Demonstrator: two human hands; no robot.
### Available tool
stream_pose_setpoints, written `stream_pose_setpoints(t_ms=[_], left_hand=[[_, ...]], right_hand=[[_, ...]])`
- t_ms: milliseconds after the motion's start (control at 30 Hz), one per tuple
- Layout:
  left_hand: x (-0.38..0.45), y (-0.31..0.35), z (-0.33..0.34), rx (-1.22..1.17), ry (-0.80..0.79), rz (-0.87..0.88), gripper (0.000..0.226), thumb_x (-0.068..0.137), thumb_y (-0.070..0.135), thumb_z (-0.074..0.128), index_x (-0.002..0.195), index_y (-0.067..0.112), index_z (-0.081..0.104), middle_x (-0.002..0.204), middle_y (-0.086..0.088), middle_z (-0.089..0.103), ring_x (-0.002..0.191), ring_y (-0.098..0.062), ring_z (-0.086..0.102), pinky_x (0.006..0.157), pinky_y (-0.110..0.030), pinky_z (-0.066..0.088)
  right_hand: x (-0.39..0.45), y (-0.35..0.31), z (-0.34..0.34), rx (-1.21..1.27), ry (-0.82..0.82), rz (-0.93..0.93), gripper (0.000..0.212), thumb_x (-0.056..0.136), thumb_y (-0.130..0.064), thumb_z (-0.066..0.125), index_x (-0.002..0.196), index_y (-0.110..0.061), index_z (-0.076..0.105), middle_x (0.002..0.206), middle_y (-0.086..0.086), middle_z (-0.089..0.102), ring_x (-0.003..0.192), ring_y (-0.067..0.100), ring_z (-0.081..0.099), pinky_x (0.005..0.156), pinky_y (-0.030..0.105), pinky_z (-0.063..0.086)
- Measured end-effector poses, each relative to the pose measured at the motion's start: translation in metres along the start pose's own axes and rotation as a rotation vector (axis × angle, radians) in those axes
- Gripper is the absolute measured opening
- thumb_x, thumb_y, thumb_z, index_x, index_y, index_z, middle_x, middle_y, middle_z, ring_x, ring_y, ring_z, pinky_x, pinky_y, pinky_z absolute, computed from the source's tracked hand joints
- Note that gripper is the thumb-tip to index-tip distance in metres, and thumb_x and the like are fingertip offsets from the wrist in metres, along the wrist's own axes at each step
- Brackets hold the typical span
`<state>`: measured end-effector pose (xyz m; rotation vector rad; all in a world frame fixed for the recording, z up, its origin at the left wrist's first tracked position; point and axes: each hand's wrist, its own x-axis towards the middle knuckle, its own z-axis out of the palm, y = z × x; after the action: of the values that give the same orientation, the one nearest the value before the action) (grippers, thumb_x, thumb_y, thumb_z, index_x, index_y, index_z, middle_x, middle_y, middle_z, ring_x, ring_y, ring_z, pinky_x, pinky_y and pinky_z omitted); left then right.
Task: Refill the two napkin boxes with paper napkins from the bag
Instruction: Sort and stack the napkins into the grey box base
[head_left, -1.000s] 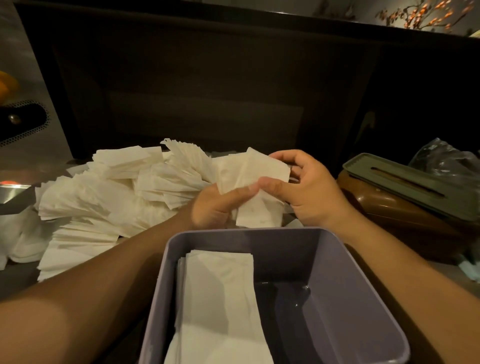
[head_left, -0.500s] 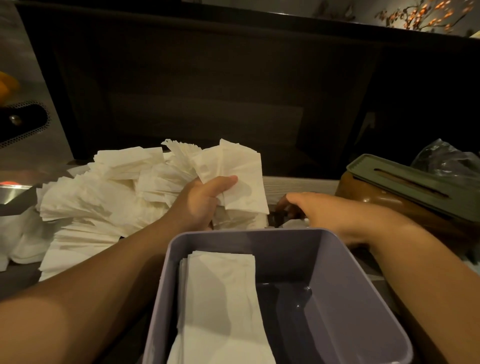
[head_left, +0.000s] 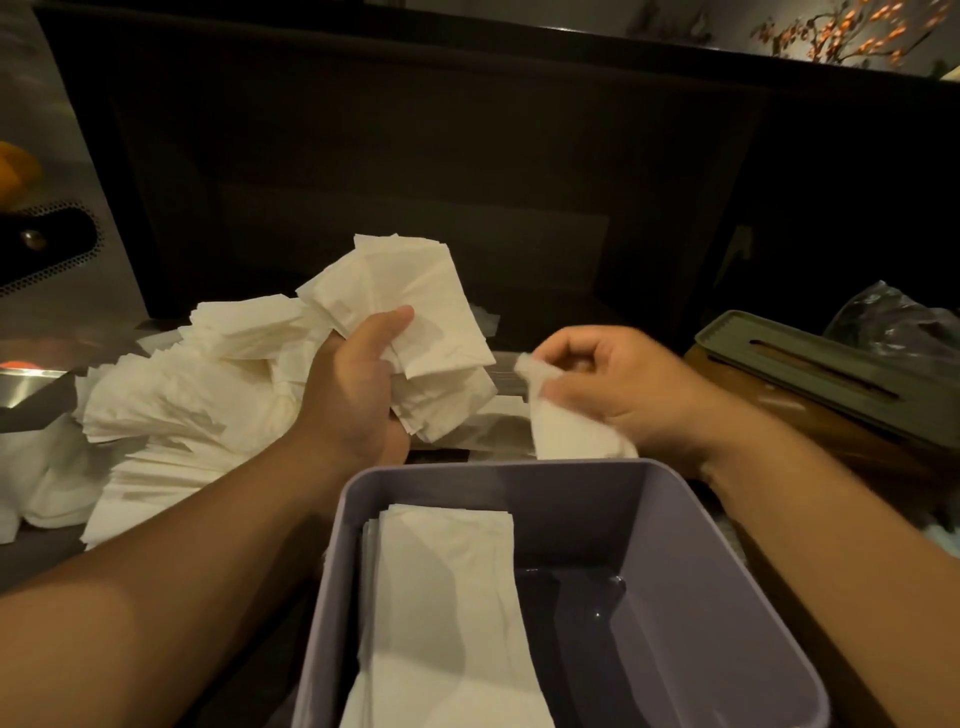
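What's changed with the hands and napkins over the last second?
The right hand let go of the shared bundle, reached down and picked up a single napkin. The left hand lifted the napkin bundle higher. The purple box stayed half-filled.

L hand (head_left: 358, 395) fisted w/ thumb up, R hand (head_left: 618, 387) pinching, both forearms extended fwd.

Two napkin boxes, two hands, one bag

I count one open purple box (head_left: 675, 519), one lidded green-topped box (head_left: 810, 364), one clear bag (head_left: 893, 322), napkins too many to count.
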<state>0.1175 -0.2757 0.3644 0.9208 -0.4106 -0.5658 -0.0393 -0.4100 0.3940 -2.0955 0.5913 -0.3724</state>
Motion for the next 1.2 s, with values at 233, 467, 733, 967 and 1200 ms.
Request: stream_pose_setpoints(t_ms=[233,467,733,967,1200], left_hand=[[0.001,-0.001,0.0,0.009,0.012,-0.01,0.022,0.094,0.025,0.06,0.116,0.03,0.061,0.106,0.002,0.073,0.101,-0.026,0.07,0.085,-0.047,0.058],[0.004,-0.006,-0.002,0.04,0.009,0.039,0.02,0.094,0.024,0.06,0.112,0.034,0.06,0.101,0.008,0.073,0.099,-0.021,0.07,0.078,-0.038,0.059],[0.005,-0.008,0.003,0.14,0.06,0.077,0.025,0.094,0.024,0.061,0.117,0.031,0.052,0.107,0.01,0.062,0.096,-0.013,0.061,0.076,-0.028,0.052],[-0.002,-0.011,0.006,0.241,-0.277,-0.118,0.02,0.091,0.016,0.061,0.111,0.014,0.065,0.102,-0.005,0.074,0.095,-0.02,0.071,0.088,-0.035,0.057],[0.001,-0.017,0.003,0.184,-0.447,-0.075,0.043,0.075,0.033,0.071,0.116,0.026,0.062,0.11,-0.007,0.072,0.109,-0.031,0.067,0.092,-0.049,0.054]], right_hand=[[0.027,-0.003,0.042,-0.416,-0.112,0.189,0.073,0.086,-0.038,0.079,0.149,-0.031,0.043,0.144,0.0,0.053,0.126,0.023,0.054,0.106,0.042,0.047],[0.024,0.013,0.025,-0.338,0.061,0.118,0.041,0.085,-0.025,0.082,0.114,-0.031,0.054,0.104,-0.01,0.059,0.092,0.009,0.058,0.075,0.027,0.051],[0.004,0.01,0.002,0.609,0.334,-0.039,0.045,0.077,-0.034,0.081,0.117,-0.035,0.061,0.109,-0.004,0.071,0.097,0.02,0.071,0.078,0.037,0.063],[0.008,0.002,0.03,0.436,0.159,-0.024,0.068,0.064,-0.048,0.076,0.126,-0.029,0.053,0.113,-0.005,0.069,0.099,0.015,0.07,0.074,0.029,0.059],[0.01,0.004,0.03,0.293,0.074,0.008,0.047,0.084,-0.045,0.072,0.124,-0.033,0.052,0.11,-0.009,0.066,0.098,0.013,0.067,0.071,0.023,0.056]])
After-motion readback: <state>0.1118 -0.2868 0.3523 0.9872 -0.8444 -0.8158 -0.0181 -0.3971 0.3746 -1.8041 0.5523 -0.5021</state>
